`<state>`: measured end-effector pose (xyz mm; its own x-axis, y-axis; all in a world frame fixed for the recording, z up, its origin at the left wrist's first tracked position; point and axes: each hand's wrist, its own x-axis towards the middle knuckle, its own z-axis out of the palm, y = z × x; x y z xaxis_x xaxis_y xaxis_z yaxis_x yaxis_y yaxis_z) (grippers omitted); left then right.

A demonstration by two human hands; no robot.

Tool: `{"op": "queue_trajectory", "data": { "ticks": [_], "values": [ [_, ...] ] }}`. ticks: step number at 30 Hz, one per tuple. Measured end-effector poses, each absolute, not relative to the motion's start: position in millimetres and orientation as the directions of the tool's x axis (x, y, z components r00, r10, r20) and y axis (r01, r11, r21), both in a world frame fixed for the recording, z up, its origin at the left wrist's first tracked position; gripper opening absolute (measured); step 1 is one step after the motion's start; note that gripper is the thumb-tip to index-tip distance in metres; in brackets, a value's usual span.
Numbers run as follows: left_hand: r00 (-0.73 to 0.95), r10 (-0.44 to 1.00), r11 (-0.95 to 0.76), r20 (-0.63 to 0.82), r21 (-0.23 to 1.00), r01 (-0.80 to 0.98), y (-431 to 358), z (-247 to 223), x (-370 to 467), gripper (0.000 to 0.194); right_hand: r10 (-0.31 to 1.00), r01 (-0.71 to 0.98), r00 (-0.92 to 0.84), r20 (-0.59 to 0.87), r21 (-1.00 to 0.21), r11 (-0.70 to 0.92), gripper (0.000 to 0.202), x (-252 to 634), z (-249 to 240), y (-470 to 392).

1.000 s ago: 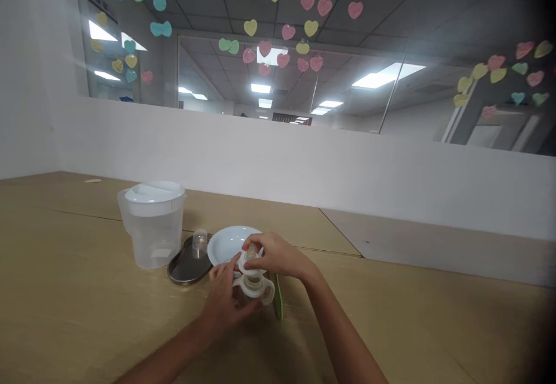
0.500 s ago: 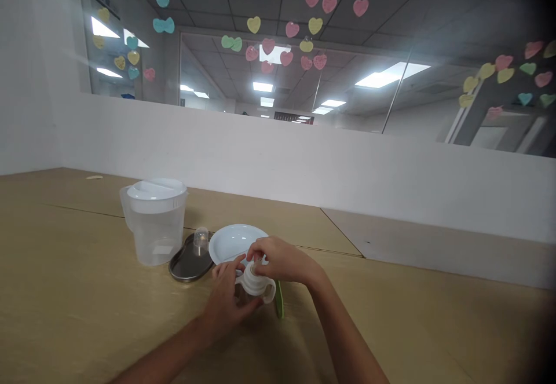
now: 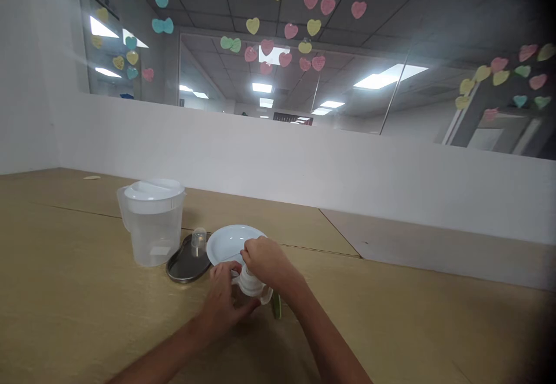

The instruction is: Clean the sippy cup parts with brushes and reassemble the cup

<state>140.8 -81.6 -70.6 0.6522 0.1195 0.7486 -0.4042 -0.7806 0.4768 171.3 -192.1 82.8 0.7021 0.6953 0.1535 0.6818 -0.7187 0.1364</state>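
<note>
A small bottle (image 3: 251,284) with a white collar and two side handles stands at the middle of the table's near part. My left hand (image 3: 225,294) is wrapped round its left side, thumb low in front. Over its top is my right hand (image 3: 264,259), fingers closed at the white neck; what they pinch is hidden. Behind the hands lies a white plate (image 3: 232,240), partly covered by my right hand. A green object (image 3: 277,306) shows just right of the bottle, partly hidden by my right wrist.
On the left stands a clear lidded pitcher (image 3: 155,227). Beside it a dark metal tray (image 3: 185,267) bears a small clear cap (image 3: 199,240). A thin pale piece (image 3: 92,178) lies at the back left of the wooden table (image 3: 87,291). A white wall runs behind.
My right hand has turned over the bottle's top, its fingers now curled in and its wrist and forearm further left, covering more of the green object. My left hand keeps its hold.
</note>
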Motion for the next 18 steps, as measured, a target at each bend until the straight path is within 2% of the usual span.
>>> {"op": "queue_trajectory", "data": {
  "ticks": [5,11,14,18],
  "values": [
    [0.659,0.084,-0.783,0.748,0.459,-0.42,-81,-64,140,0.051,0.694,0.69,0.706,0.143,0.082,-0.719,0.036,170,90,-203],
    [0.665,0.011,-0.796,0.747,0.409,-0.446,-82,-58,138,0.054,0.716,0.709,0.686,0.127,0.102,-0.698,0.026,167,99,-213],
    [0.671,0.066,-0.788,0.739,0.451,-0.419,-82,-61,138,0.056,0.681,0.667,0.721,0.13,0.138,-0.732,0.028,167,96,-208],
    [0.7,0.131,-0.78,0.702,0.509,-0.364,-82,-65,139,0.048,0.66,0.646,0.735,0.155,0.133,-0.751,0.034,169,94,-204]
  ]
}}
